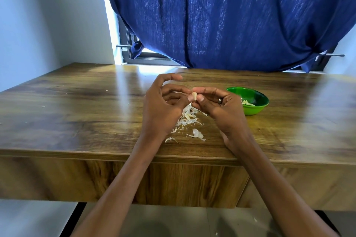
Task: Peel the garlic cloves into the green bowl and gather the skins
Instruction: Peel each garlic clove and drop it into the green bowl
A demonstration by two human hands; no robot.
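Both hands, left hand (165, 100) and right hand (217, 106), pinch one garlic cloves piece (194, 96) above the skins (187, 119), left of one green bowl (250, 102).

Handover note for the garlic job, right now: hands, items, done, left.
Left hand and right hand: both pinch one garlic clove above the table, mid-peel.
Green bowl: to the right of the hands, a few peeled cloves inside.
Skins: scattered loose on the table under the hands.
Done: some cloves peeled.
Left: finish this clove, drop it in the bowl, gather the skins. No other unpeeled cloves visible.
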